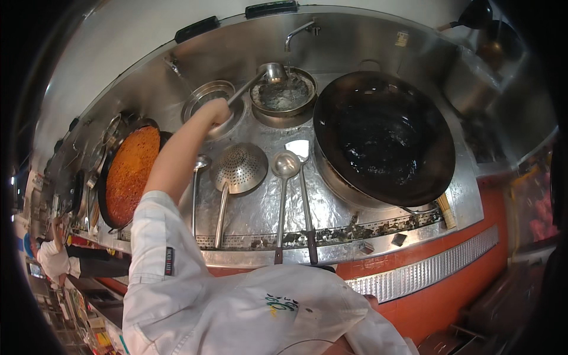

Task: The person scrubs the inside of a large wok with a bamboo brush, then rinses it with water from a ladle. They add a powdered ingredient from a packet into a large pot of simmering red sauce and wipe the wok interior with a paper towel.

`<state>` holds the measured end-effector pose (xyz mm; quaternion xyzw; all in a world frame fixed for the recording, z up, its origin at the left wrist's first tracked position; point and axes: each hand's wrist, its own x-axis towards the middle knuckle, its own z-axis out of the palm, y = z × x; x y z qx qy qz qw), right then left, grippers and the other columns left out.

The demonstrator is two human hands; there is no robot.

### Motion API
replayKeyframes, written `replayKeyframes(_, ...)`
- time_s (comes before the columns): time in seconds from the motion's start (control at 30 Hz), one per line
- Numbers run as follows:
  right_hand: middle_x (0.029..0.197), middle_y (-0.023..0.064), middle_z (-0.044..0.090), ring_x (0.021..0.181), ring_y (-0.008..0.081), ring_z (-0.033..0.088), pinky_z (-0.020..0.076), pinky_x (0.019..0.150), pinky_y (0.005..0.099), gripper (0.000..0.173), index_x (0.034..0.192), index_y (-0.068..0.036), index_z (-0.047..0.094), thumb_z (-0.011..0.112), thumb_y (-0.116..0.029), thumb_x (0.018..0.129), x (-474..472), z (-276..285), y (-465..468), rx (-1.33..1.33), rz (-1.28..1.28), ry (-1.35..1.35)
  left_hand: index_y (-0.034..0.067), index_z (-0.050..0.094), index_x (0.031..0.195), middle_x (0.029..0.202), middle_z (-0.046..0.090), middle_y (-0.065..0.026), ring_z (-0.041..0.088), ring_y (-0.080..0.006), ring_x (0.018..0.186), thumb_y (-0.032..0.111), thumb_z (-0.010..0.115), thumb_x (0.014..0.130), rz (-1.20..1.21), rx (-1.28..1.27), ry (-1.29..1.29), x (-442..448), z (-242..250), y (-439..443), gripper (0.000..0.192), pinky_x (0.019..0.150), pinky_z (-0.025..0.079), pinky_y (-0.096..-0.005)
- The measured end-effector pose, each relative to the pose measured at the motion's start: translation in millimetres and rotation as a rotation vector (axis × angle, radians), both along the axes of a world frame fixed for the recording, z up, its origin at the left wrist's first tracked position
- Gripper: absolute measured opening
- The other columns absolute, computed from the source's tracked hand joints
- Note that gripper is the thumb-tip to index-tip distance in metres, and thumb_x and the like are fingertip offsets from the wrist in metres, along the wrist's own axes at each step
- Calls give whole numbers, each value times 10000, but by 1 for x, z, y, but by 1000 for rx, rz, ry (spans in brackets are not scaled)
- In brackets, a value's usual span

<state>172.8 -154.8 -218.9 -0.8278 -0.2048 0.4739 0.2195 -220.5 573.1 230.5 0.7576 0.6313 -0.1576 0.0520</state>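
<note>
My left hand (216, 111) is closed around the handle of a long-handled metal dipper (273, 72). The dipper's cup is at the upper left rim of a round metal basin (284, 93) of rippling water, beside a stream from a wall faucet (295, 33). Under my forearm and hand lies a second round basin (208, 93). My right hand is out of view. Nearer my body lie a perforated skimmer (239, 168), a ladle (285, 164), a wok spatula (298, 148) and a smaller ladle (203, 161). A large dark wok (384, 137) with liquid glinting inside sits at the right.
A wok of orange-red sauce or oil (133, 171) stands left of my arm. A bamboo brush (446, 211) lies at the counter's front right edge. Food scraps litter the front drain channel (355, 233). Another person (53, 257) stands at the far left. More pans hang at the upper right.
</note>
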Motion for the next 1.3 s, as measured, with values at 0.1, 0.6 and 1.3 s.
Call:
replayKeyframes(0.1,874,125,716,789,250,683,529,694,395,241,840,-80,730,598,-279,804,-13,3,-32,53,175,-188,-16,715,878,723,662,-168,659,-277,655,56,555,778,-324,-224,-52,31,-73,27,202,542,496,-422)
replayKeyframes(0.6,831,140,704,757,269,671,512,667,405,243,808,-48,711,602,-266,803,-49,47,-6,-47,-216,-21,91,364,634,507,450,27,462,-100,399,0,490,859,1019,-1192,-2178,152,-6,61,273,374,386,-208)
replayKeyframes(1.3,911,206,640,724,278,649,565,607,347,253,1046,111,574,528,-75,881,-36,122,71,90,-384,146,-11,597,752,560,569,-76,560,-205,460,19,552,794,519,-506,-1030,58,-128,-25,69,438,483,-322)
